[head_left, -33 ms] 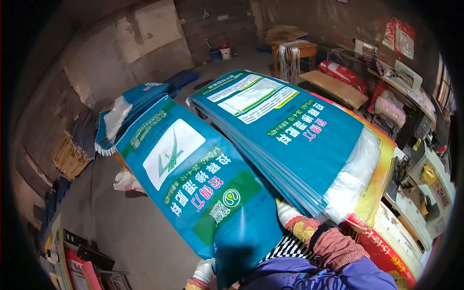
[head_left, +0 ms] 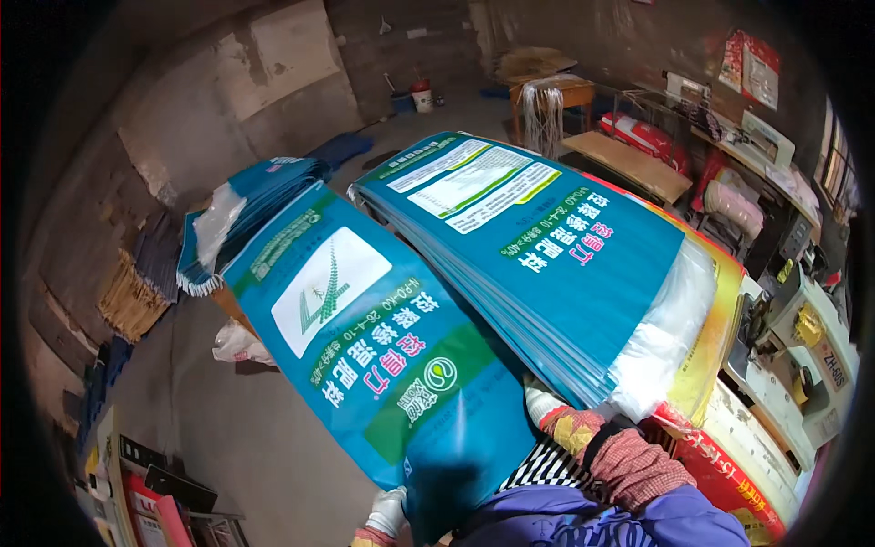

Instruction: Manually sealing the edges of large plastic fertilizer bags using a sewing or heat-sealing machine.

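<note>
A teal printed woven sack (head_left: pixel 365 319) stretches flat and slanting away from me, its near end at my body. My left hand (head_left: pixel 389 512), in a white glove, is closed on the near left corner of this sack. At its near right edge is my right hand (head_left: pixel 544 401), also gloved and closed on the edge; part of its fingers is hidden under the sack. Right beside that hand lies a thick stack of matching teal sacks (head_left: pixel 547 237). The sack's far end reaches another pile of teal sacks (head_left: pixel 283 173).
White plastic liners (head_left: pixel 670 328) and a yellow sack (head_left: pixel 725 319) stick out under the right stack. Sewing machines (head_left: pixel 820 356) stand along the right side. Bundled sacks (head_left: pixel 137 292) lean by the left wall. Farther back are a wooden table (head_left: pixel 579 94) with hanging strings and a bucket (head_left: pixel 422 98).
The held sack has shifted very slightly, and its surface creases differ a little. Both hands keep their hold in nearly the same places.
</note>
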### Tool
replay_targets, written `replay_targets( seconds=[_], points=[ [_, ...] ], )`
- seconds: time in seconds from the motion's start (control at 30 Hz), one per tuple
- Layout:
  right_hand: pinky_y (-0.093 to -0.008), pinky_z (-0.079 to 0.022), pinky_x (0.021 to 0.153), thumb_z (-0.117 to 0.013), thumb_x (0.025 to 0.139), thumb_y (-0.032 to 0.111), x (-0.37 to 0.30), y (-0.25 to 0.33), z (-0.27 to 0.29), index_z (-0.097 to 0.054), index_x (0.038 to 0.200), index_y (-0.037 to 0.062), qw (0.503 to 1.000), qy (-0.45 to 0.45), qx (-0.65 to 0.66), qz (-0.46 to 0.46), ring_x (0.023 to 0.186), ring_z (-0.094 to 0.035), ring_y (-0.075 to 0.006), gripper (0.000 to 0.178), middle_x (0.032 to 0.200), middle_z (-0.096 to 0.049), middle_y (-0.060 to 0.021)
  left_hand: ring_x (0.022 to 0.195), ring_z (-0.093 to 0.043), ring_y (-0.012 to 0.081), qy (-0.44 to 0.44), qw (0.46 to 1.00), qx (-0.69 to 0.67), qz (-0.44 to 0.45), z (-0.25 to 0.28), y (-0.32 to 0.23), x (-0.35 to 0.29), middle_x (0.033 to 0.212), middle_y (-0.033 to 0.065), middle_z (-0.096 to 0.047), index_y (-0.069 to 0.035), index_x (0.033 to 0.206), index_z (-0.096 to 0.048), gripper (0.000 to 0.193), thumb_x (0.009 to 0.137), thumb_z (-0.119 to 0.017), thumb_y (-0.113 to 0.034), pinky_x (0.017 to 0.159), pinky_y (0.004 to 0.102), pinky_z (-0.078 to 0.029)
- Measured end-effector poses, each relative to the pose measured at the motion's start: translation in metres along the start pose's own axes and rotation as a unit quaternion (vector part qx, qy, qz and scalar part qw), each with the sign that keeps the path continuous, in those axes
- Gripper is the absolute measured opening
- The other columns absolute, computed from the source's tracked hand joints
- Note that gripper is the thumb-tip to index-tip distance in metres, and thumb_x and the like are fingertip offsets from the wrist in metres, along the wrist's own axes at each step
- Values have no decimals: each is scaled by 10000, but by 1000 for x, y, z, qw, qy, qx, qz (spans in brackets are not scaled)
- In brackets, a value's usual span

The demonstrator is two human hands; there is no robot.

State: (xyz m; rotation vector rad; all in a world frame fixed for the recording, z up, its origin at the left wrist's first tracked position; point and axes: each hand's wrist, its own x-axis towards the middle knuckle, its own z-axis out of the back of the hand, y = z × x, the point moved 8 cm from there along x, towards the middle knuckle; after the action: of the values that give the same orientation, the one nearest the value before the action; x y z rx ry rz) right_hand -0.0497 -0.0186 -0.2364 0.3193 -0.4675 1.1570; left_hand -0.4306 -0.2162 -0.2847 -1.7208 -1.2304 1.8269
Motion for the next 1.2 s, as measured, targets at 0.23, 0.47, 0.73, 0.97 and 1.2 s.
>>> replay_targets(
  seconds=[0.23,0.47,0.73,0.97,1.2],
  points=[
    [-304,-463,601,-397,871,120,-59,-84,-38,-552,850,84,924,172,164,301,672,-574,-194,160,709,-562,-84,709,-589,341,-122,933,316,-118,-17,-56,1,707,207,-591,51,780,-564,569,897,-426,-489,634,388,-459],
    [-283,-450,577,-402,860,90,-74,-97,2,-548,820,98,915,189,209,288,637,-561,-172,151,677,-551,-69,982,-554,400,27,655,755,-20,-51,-72,29,1025,247,-593,-13,971,-634,584,880,-346,-512,837,456,-448],
    [-309,-463,652,-414,872,147,-22,-70,63,-556,912,83,888,223,326,235,736,-571,-204,161,776,-568,-99,952,-604,289,32,345,933,-99,-172,-198,1,995,106,-651,-154,984,-666,391,808,-495,-458,782,387,-480],
    [-331,-474,718,-424,883,198,-19,-99,86,-564,993,71,885,224,335,232,822,-580,-231,219,863,-583,-125,684,-584,326,342,502,680,-409,-450,-227,-98,699,159,-586,-34,746,-605,277,823,-573,-298,615,381,-451],
    [-353,-485,783,-434,894,248,-26,-120,129,-572,1074,59,839,239,347,343,909,-589,-258,296,949,-598,-150,850,-574,310,400,365,535,-648,-630,-173,-131,898,159,-592,-23,846,-611,226,769,-640,-234,742,373,-461]
  ],
)
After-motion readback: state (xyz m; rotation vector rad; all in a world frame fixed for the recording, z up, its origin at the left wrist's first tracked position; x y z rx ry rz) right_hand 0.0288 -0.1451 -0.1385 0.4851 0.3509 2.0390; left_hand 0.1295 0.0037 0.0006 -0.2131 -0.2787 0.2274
